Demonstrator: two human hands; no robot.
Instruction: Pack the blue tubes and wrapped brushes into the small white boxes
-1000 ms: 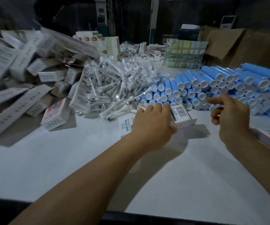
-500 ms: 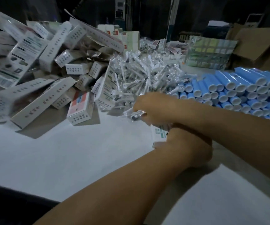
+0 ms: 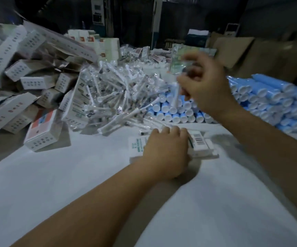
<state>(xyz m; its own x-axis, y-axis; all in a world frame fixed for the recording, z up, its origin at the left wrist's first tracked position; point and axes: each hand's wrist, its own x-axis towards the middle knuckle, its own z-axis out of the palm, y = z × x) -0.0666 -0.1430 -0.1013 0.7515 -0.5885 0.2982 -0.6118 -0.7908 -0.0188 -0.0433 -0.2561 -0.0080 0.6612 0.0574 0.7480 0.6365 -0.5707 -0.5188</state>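
Boxes for this job lie in two places: a loose heap of small white boxes (image 3: 31,82) on the far left of the bench (image 3: 54,184), and one white box (image 3: 196,144) lying flat near the middle, its barcode end facing right. The left hand (image 3: 167,152) lies on that box with its fingers bent over the far edge, probably to keep it from sliding while it is filled. Whether the box end is open is hard to tell, since the hand covers much of it.

Wrapped brushes (image 3: 119,97) form a shiny pile just beyond the box, within easy reach, and the blue tubes (image 3: 262,100) are stacked in rows to the right with their white caps turned toward the near side, so one can be pulled out by its end.

Above the tubes, the right hand (image 3: 204,82) is raised with its fingers curled, pinching what looks like one wrapped brush (image 3: 177,91) that hangs down from the fingertips; blur makes the grip unclear in detail. It seems the brush is being carried toward the held box. Cardboard (image 3: 237,49) stands in the dim far right.
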